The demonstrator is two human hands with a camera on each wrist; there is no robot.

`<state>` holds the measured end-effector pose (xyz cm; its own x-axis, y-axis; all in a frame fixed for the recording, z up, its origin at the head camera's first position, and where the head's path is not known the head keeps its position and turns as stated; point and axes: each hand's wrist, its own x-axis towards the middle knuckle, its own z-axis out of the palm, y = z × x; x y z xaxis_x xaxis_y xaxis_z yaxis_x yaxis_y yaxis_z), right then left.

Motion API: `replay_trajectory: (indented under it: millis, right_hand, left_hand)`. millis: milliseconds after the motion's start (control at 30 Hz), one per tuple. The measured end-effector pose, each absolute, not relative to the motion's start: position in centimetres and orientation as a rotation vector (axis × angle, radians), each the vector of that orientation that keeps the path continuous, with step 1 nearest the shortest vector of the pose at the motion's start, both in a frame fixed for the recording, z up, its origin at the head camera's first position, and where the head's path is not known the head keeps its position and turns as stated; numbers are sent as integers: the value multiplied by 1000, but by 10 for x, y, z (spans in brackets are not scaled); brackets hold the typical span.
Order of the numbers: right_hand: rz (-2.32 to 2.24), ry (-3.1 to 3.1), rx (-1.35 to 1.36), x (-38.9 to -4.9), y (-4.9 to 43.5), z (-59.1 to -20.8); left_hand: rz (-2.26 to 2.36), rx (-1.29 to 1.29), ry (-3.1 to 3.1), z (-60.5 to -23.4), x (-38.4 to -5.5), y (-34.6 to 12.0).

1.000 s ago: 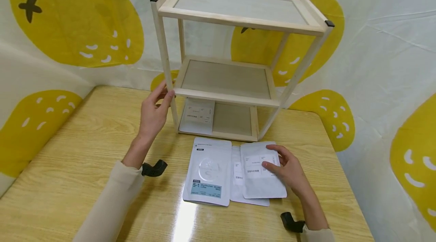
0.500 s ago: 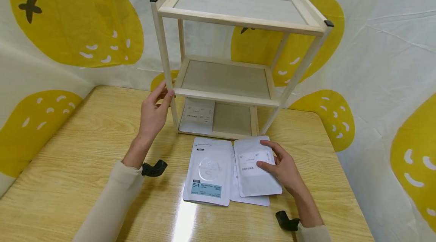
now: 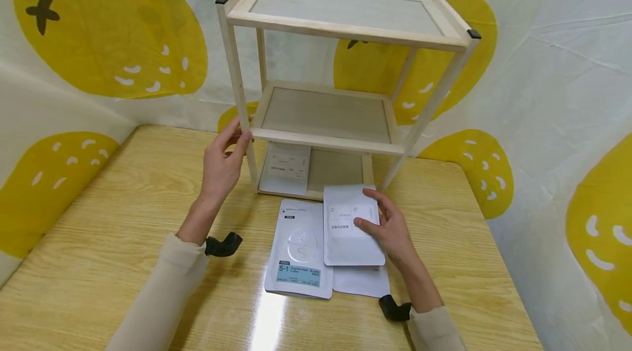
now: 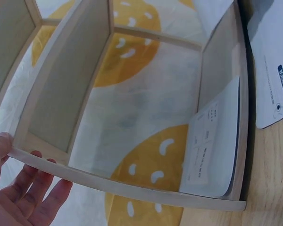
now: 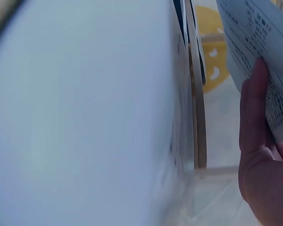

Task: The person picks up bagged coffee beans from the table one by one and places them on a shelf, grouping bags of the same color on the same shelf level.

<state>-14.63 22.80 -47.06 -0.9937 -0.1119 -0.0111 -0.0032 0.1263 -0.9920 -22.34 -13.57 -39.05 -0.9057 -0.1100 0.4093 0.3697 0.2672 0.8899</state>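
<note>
My right hand [image 3: 397, 236] pinches a white pouch [image 3: 351, 247] by its right edge, thumb on the labelled front; in the right wrist view fingers [image 5: 257, 108] lie against its printed back. The pouch is in front of the rack's bottom shelf, overlapping another white pouch [image 3: 362, 283] on the table. To its left lies a white coffee pouch [image 3: 302, 244] with a blue "S-1 Blue Mountain Coffee" label. My left hand [image 3: 223, 164] holds the front left post [image 3: 234, 74] of a wooden rack at middle-shelf height. A similar white pouch [image 3: 285, 173] lies at the left of the bottom shelf.
The three-tier rack has a top shelf [image 3: 345, 8] and a middle shelf [image 3: 328, 115] above the bottom one. It stands on a wooden table [image 3: 123, 219]. A white cloth [image 3: 558, 98] with yellow fruit prints hangs behind and beside it.
My right hand has carried the pouch left and toward the rack, uncovering the lower end of the pouch beneath. My left hand stays on the post.
</note>
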Motion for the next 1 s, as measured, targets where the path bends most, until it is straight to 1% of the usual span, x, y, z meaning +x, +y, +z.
replay_trajectory:
  millis: [200,433,1000]
  right_hand:
    - [-2021,2382,-29,-162,214,-471]
    - [-2124,2280,22,-181,201,-470]
    - [-2127,2297,63,-219,186,-472]
  left_hand:
    - [-1685,-241,-2145,-390,-224,-136]
    - [-1677,-239,-2140,-391,-224,-136]
    - [-1670,-233,-2136,-393,-223,-135]
